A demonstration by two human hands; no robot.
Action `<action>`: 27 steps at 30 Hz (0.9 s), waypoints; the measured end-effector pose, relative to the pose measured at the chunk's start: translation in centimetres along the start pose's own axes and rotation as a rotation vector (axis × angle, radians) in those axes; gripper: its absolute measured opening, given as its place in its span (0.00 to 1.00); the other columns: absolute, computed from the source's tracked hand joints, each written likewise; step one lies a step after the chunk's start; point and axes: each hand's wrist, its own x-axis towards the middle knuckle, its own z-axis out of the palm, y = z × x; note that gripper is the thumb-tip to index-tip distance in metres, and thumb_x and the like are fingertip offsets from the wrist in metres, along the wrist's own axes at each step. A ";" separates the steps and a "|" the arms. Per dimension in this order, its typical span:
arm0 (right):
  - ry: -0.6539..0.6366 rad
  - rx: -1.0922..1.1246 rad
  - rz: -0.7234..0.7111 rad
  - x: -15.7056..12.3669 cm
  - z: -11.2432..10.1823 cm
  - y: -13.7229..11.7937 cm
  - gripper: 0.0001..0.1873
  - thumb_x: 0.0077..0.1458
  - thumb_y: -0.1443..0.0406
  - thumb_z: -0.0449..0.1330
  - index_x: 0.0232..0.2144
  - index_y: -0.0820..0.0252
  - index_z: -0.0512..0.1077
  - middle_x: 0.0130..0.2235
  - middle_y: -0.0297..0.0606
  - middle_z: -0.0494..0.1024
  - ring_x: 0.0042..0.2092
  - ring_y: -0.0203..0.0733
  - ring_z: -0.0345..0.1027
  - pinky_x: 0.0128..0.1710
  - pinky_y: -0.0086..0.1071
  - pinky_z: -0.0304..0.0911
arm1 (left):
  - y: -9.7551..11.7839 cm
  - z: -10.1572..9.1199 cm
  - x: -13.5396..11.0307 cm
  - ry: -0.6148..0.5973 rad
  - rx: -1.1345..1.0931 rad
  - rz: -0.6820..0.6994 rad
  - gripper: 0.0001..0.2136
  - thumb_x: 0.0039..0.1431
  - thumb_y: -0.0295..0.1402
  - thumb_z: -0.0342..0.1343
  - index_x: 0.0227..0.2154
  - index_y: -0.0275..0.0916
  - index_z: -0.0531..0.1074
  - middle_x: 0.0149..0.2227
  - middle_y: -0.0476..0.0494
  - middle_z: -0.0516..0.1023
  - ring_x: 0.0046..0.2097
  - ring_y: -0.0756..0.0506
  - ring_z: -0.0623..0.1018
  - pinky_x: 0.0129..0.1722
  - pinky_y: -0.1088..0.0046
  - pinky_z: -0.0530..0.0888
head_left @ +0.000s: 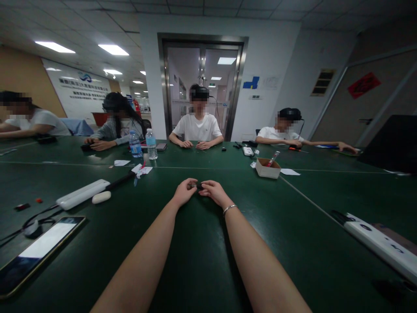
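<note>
While the phone (45, 250) lay off on the far left of the green counter (202, 261), with the white power strip (83, 194) just beyond it, all the action sat out in the middle. First, the left hand (186, 191): thumb and fingers curled in, tips pinching the near-side end of a small dark piece (200, 186). And there it was, that piece, right between the two sets of fingertips, straight ahead of the person at the end of both outstretched arms! Its long axis seemed to run crosswise, hand to hand, though it was too small and too covered to be sure. Then the right hand (213, 191), thumb and fingers pinching the other end. Neither hand was nearer; both touched it. Well apart, farther right, stood the open box (267, 170).
</note>
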 end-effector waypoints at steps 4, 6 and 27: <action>-0.007 -0.002 0.008 -0.1 0.0 -0.1 0.05 0.53 0.76 0.57 0.34 0.68 0.67 0.28 0.42 0.76 0.25 0.38 0.73 0.27 0.27 0.72 | 0.1 0.0 -0.1 -0.018 -0.005 -0.078 0.16 0.53 0.42 0.51 0.41 0.38 0.71 0.34 0.42 0.76 0.30 0.48 0.75 0.31 0.70 0.72; -0.007 0.000 0.011 -0.1 0.1 -0.1 0.06 0.53 0.76 0.57 0.34 0.68 0.67 0.29 0.42 0.76 0.25 0.38 0.73 0.27 0.27 0.72 | 0.3 0.0 -0.1 0.006 0.025 -0.058 0.14 0.53 0.40 0.51 0.39 0.38 0.72 0.33 0.44 0.76 0.30 0.49 0.74 0.33 0.70 0.71; -0.027 0.019 0.013 -0.2 0.2 -0.3 0.05 0.53 0.76 0.56 0.34 0.68 0.66 0.28 0.41 0.75 0.25 0.38 0.73 0.25 0.26 0.71 | 0.4 0.1 -0.1 0.003 0.037 -0.016 0.14 0.54 0.39 0.47 0.39 0.40 0.72 0.29 0.46 0.74 0.29 0.49 0.71 0.31 0.73 0.68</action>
